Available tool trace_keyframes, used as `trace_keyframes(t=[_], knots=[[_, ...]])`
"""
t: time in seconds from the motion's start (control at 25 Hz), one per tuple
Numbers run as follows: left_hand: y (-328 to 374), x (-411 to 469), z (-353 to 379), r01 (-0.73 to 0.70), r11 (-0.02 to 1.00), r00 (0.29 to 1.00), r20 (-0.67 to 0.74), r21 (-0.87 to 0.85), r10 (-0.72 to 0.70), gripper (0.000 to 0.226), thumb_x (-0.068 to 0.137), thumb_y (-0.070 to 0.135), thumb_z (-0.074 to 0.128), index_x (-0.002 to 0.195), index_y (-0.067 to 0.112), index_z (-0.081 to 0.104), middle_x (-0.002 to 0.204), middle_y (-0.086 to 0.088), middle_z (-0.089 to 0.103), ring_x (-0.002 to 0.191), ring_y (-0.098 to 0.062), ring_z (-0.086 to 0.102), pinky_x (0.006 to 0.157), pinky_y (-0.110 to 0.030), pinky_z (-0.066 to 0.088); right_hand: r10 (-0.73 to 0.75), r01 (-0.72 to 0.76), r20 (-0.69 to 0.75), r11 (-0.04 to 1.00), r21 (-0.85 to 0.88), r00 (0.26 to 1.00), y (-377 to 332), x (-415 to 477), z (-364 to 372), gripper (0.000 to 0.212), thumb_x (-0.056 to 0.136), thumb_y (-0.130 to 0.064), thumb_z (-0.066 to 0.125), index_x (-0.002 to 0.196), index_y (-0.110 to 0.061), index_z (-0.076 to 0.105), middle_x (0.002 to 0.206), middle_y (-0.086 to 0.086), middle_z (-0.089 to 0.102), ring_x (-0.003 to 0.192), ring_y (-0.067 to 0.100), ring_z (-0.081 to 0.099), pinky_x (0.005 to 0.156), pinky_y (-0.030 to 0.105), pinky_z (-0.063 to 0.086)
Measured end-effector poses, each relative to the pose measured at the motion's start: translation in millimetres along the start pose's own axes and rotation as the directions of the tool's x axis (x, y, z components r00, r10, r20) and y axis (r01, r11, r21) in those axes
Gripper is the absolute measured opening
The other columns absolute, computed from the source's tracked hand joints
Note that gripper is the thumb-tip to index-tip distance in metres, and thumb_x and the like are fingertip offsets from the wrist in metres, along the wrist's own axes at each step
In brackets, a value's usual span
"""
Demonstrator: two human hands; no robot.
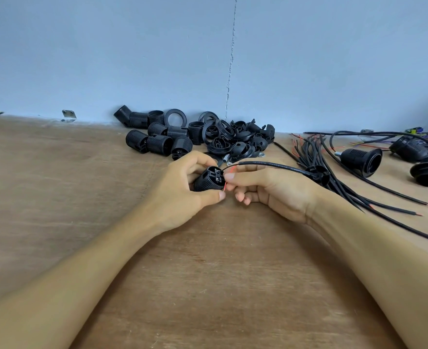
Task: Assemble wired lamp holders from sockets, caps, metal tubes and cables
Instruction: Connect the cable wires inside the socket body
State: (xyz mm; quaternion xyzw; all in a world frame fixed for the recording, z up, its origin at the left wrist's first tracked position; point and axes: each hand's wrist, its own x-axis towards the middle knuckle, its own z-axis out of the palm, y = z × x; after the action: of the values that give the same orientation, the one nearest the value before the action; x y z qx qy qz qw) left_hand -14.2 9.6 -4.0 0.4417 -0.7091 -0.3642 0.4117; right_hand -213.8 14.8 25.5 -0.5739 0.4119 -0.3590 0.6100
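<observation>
Two hands meet over the middle of the table (208, 273): our left hand (180, 190) wraps its fingers (198, 161) round a black ribbed socket (208, 182), while our right hand (271, 190) pinches a thin red wire (225, 185) at the socket's terminal end. From there a black cable (271, 165) runs right, with a cap (320, 175) threaded on it. Spare sockets and caps (195, 137) are heaped by the wall; loose cables (359, 187) lie to the right.
</observation>
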Motion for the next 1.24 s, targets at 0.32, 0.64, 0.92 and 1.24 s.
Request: trace_keyframes(t=[0.32,0.64,0.92,1.24], knots=[[-0.4,-0.6,0.8,-0.002,1.0,1.0,-0.004,0.018,0.002,0.051,0.067,0.03,0.083,0.114,0.031,0.063,0.109,0.01,0.075,0.107,-0.008,0.071,0.104,-0.048,0.052,-0.04,0.04,-0.022,0.999,-0.004,0.999,1.9,-0.3,3.6,0.011,0.097,-0.015,0.059,0.087,-0.012,0.061,0.074,-0.004,0.062,0.06,0.006,0.055,0.054,0.016,0.048],[2.6,-1.8,1.8,-0.006,0.998,0.999,-0.037,0.066,0.008,0.046,0.066,0.034,0.084,0.106,0.04,0.061,0.108,0.012,0.075,0.105,-0.007,0.071,0.102,-0.044,0.054,-0.019,0.023,-0.068,0.998,0.052,0.998,0.6,1.2,5.8,0.013,0.099,-0.016,0.058,0.088,-0.014,0.062,0.074,-0.006,0.061,0.058,0.004,0.052,0.051,0.014,0.044],[2.3,-3.9,6.4,-0.038,0.99,0.993,-0.104,0.133,0.052,0.045,0.064,0.036,0.084,0.103,0.039,0.062,0.102,0.012,0.076,0.1,-0.008,0.072,0.096,-0.043,0.056,0.007,-0.003,-0.072,0.998,0.056,0.997,0.4,1.1,4.6,0.004,0.097,-0.012,0.061,0.094,-0.012,0.064,0.074,-0.004,0.062,0.056,0.005,0.051,0.051,0.015,0.045],[2.9,-4.0,5.9,-0.029,0.991,0.989,-0.143,0.127,0.047,0.042,0.064,0.037,0.084,0.099,0.039,0.062,0.096,0.018,0.077,0.092,-0.002,0.073,0.093,-0.042,0.058,-0.121,0.111,-0.152,0.991,-0.073,0.981,9.3,2.5,8.7,0.004,0.09,-0.011,0.07,0.09,-0.009,0.066,0.068,0.0,0.061,0.056,0.009,0.055,0.052,0.019,0.048]])
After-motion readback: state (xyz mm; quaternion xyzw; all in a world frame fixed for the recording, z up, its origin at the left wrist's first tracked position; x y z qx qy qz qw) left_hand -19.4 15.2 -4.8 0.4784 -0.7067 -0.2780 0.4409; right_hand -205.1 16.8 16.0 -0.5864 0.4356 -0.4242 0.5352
